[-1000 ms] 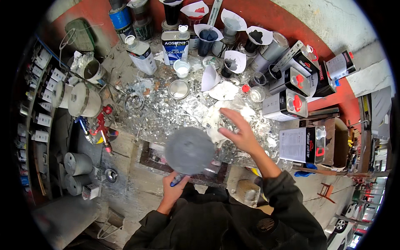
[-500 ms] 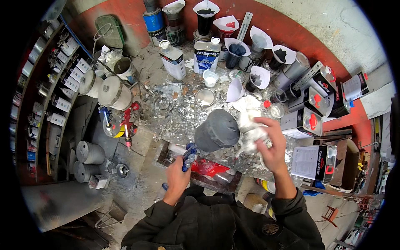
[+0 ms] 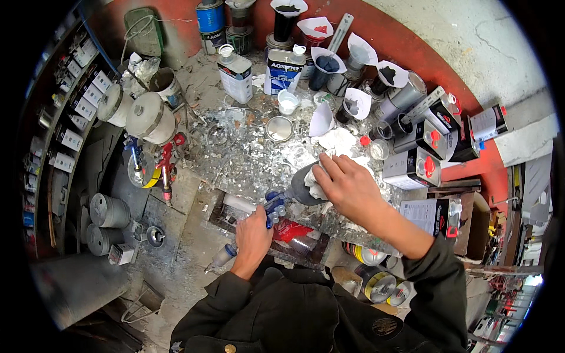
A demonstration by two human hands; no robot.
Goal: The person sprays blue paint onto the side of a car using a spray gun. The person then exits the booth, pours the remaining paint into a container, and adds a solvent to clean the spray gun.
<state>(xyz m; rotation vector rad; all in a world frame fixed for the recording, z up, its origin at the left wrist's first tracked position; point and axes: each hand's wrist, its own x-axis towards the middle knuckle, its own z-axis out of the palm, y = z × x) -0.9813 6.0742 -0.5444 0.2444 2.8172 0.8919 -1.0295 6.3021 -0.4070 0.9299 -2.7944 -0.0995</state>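
My left hand [image 3: 254, 238] is closed around the handle of a blue spray gun [image 3: 274, 203] at the bench's near edge. A dark grey cup [image 3: 300, 181] is joined to the gun and lies tilted toward the right. My right hand [image 3: 348, 191] presses a crumpled white rag [image 3: 316, 189] against the cup's right end. Its fingers are bent over the rag and hide most of it. More white cloth [image 3: 338, 141] lies on the paint-splattered bench [image 3: 235, 153] just beyond the cup.
Metal cans [image 3: 233, 75], a white plastic cup [image 3: 288, 102] and a round lid [image 3: 279, 129] stand farther back. Cups with paper strainers [image 3: 356, 105] line the rear right. Other spray guns [image 3: 166, 165] hang at the left. Below the near edge, an open drawer [image 3: 220, 215] holds red material.
My right hand has picked up the white rag from the bench and brought it left onto the grey cup. The gun and cup have turned slightly, and the view has shifted.
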